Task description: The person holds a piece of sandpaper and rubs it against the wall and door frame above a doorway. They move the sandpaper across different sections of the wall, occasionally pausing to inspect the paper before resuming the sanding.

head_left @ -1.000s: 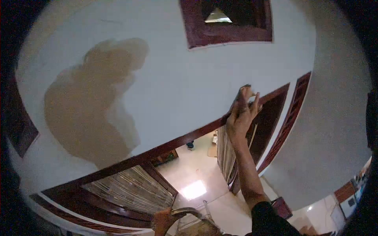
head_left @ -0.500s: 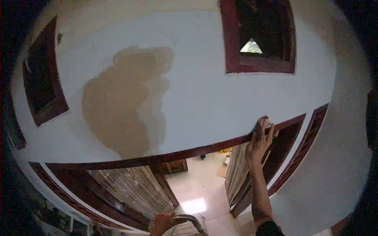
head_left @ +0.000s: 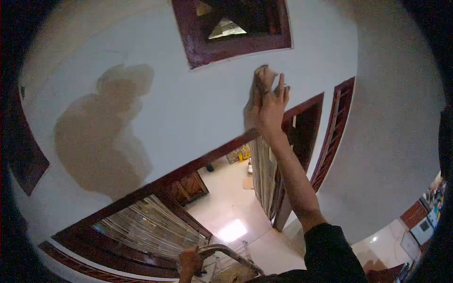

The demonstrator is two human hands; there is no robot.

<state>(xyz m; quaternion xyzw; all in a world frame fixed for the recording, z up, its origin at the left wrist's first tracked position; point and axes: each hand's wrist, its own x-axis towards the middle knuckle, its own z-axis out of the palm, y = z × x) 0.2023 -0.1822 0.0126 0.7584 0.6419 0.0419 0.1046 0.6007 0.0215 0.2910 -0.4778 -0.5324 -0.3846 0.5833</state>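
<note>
My right hand (head_left: pixel 272 104) is raised against the pale blue wall (head_left: pixel 198 113), below the dark red window frame (head_left: pixel 240 56). Its fingers are bent over a small pale piece (head_left: pixel 270 75), too blurred to name, pressed to the wall, with one finger pointing up. A shadow falls beside this hand. Lower down, my left hand (head_left: pixel 189 262) is wrapped around the curved metal rail (head_left: pixel 226 251) of what looks like a stepladder. Its top step is partly in view beneath.
A dark red door frame (head_left: pixel 188 170) runs beneath the wall, with patterned curtains (head_left: pixel 146 226) on both sides of the doorway. Through it the floor (head_left: pixel 226 203) lies far below. A grey side wall (head_left: pixel 377 141) rises on the right.
My right hand has moved up from the top of the door frame onto the wall below the window. The view has shifted right and tilted. My left hand stays on the rail.
</note>
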